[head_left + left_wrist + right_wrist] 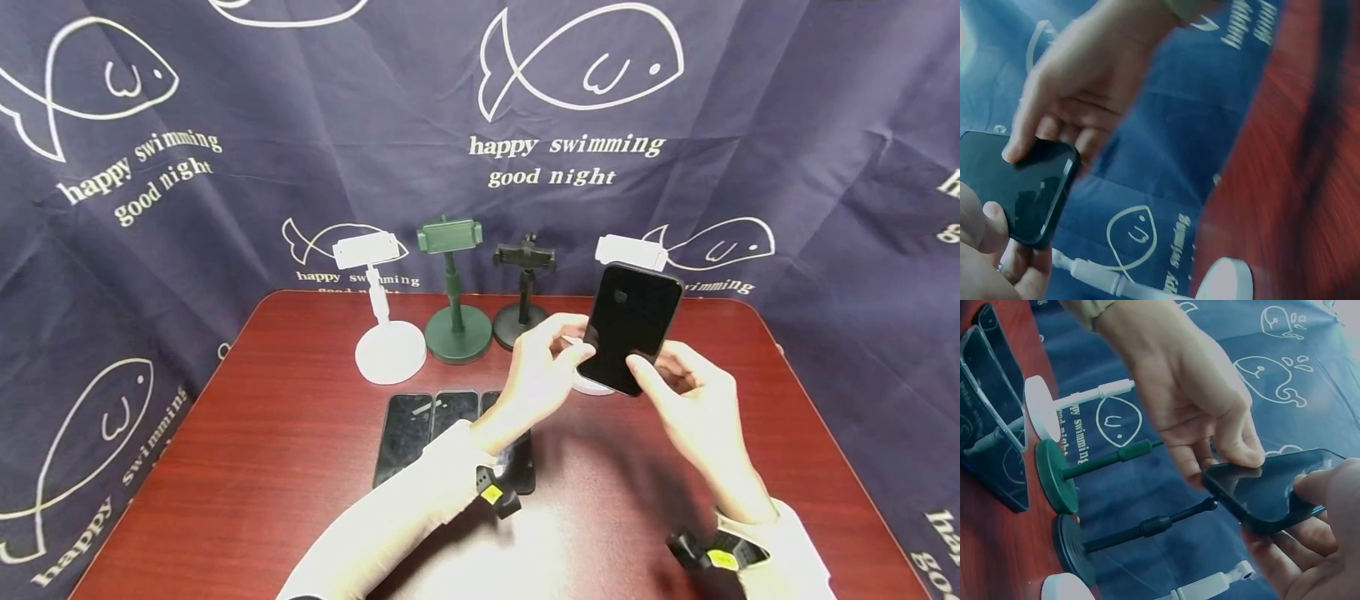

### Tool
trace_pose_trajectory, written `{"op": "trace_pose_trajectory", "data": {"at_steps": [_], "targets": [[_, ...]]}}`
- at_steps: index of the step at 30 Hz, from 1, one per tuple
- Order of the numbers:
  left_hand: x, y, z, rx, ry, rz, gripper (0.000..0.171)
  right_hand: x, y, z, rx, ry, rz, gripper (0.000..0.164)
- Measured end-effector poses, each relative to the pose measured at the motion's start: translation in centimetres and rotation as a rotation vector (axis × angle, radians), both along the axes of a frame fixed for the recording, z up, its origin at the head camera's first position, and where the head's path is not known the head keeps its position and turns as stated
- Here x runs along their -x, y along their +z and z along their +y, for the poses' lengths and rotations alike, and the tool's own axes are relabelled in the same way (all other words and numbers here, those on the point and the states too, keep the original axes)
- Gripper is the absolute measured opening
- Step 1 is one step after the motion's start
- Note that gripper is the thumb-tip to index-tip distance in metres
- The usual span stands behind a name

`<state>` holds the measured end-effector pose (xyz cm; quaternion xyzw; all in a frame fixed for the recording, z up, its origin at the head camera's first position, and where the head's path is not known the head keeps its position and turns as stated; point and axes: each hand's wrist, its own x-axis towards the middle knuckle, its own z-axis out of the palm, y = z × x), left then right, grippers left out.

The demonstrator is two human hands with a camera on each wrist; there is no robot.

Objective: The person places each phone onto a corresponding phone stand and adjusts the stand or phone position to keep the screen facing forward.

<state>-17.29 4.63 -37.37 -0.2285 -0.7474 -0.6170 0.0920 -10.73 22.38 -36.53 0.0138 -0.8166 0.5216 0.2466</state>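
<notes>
With fingers of the left hand (534, 371) and right hand (697, 404) curled behind and thumbs in front, pinching a black phone (633, 321) between both. In the head view, find it right of centre, tilted and overlapping the right-hand white stand (633, 252); cannot tell whether touching. Best hold it by the edges, thumbs low, leaving most of the screen uncovered. Mind the black stand (526, 292) near the left hand, and lift the left sleeve (442, 471) clear of the flat phones (405, 437) on the table (300, 417), lower centre.

In the left wrist view, look to the left edge for the held phone, above a white stand (1097, 277) at the bottom. Match the pressure of both hands, probably, to avoid twisting it.

In the right wrist view, see it at lower right, gripped at both ends. Notice the black stand's tip appearing just beside one corner; steer around it, wrists steady.
</notes>
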Motion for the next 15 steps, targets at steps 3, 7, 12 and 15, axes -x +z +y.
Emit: {"op": "trace_pose_trajectory", "data": {"at_steps": [3, 7, 12, 15], "targets": [[0.1, 0.4, 0.2, -0.035, -0.006, -0.018, 0.028, 0.1, -0.2, -0.1, 0.01, -0.017, 0.017, 0.006], [0.2, 0.8, 0.4, -0.049, -0.011, -0.012, 0.028, 0.1, -0.2, -0.2, 0.016, -0.034, 0.026, 0.007], [0.6, 1.1, 0.6, -0.039, -0.005, 0.025, 0.028, 0.3, 0.0, 0.1, -0.018, -0.045, 0.008, 0.01], [1.0, 1.1, 0.6, -0.048, 0.0, 0.041, 0.027, 0.5, 0.0, 0.1, -0.01, -0.027, -0.016, 0.01]]}}
